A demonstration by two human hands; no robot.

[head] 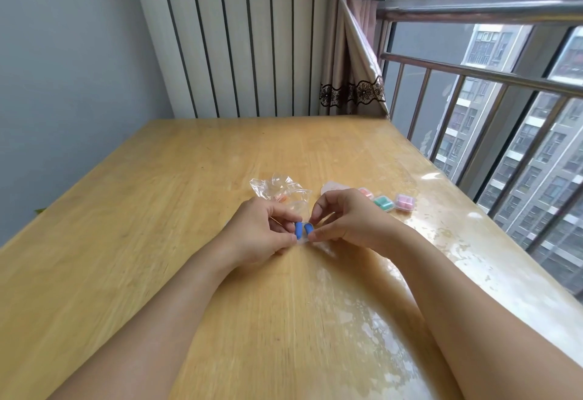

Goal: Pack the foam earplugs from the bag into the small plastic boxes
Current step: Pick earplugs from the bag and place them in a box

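Two blue foam earplugs (303, 230) side by side in a small clear plastic sleeve (299, 210), held just above the glossy wooden table (157, 194). Left hand (263, 231) pinching the sleeve's left edge, right hand (344, 221) pinching the right. Step, as judged: opening the packet to free the pair. Next: pull the edges apart, then drop the plugs into a box. Three small plastic boxes (383, 201) near, right, apparently filled: orange, green, pink. Crumpled clear bag (274, 186) behind, orange plug inside. Open box for this pair hidden, if any; pale object behind right hand unclear.
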